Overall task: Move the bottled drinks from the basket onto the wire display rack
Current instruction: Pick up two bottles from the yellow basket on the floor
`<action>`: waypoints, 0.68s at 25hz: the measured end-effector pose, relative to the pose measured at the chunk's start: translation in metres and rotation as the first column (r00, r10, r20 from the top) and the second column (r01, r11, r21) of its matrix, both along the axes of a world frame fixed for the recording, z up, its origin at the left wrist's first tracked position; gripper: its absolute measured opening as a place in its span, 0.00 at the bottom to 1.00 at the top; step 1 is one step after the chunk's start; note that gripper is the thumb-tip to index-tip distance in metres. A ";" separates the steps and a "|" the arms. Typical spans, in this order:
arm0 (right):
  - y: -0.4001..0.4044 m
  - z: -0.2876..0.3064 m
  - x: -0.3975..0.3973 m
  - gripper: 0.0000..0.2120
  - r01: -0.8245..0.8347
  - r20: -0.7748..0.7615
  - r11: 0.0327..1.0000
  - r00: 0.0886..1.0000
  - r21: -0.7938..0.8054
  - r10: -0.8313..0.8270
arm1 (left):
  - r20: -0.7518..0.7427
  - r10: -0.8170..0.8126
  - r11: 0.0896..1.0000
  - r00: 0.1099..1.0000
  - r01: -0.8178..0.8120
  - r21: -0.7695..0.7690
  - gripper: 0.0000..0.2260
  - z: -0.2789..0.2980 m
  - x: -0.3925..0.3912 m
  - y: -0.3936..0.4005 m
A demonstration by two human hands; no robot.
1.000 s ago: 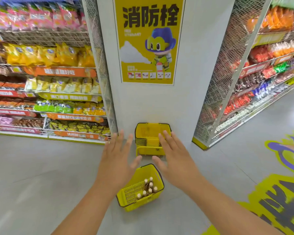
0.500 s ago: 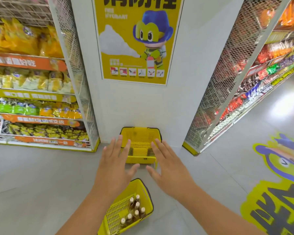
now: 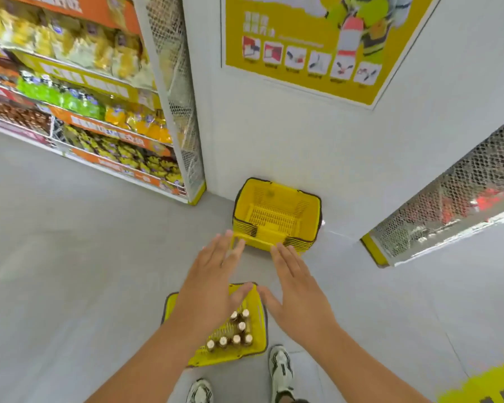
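Head view looks straight down on both hands, held out flat over the floor. The left hand (image 3: 213, 289) has its fingers spread and straight, holding nothing, and hangs above the yellow basket (image 3: 256, 349). The right hand (image 3: 298, 292) is likewise spread and empty, just beside the left, its thumb pointing toward the basket's rim.

The basket is slotted plastic with a dark rim, standing on the grey floor (image 3: 70, 271) right by the person's feet. Eight bottled drinks (image 3: 235, 333) show upright inside it, brown with pale round caps, packed against the right wall; the left forearm may hide more.

Two white-and-black sneakers (image 3: 280, 370) stand below the basket. Beyond the fingertips a stack of empty yellow baskets (image 3: 277, 216) sits against a white wall (image 3: 303, 146) that bears a yellow poster (image 3: 303, 45). On the left a shelf unit (image 3: 79, 91) with a wire-mesh end panel holds bagged snacks, blurred. On the right stands one more mesh-sided rack (image 3: 454, 199).
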State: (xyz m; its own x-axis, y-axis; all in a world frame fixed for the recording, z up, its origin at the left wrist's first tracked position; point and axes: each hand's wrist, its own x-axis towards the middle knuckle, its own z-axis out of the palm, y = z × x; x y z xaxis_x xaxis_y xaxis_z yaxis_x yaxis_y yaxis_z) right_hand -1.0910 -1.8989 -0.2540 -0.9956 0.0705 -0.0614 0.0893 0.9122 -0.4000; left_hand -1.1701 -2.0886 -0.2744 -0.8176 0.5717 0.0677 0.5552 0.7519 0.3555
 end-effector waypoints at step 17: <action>0.055 -0.506 -0.066 0.38 -0.114 0.439 0.975 0.879 -0.191 0.188 | 0.390 0.310 0.943 0.867 -0.226 -0.246 0.41 -0.515 -0.014 0.042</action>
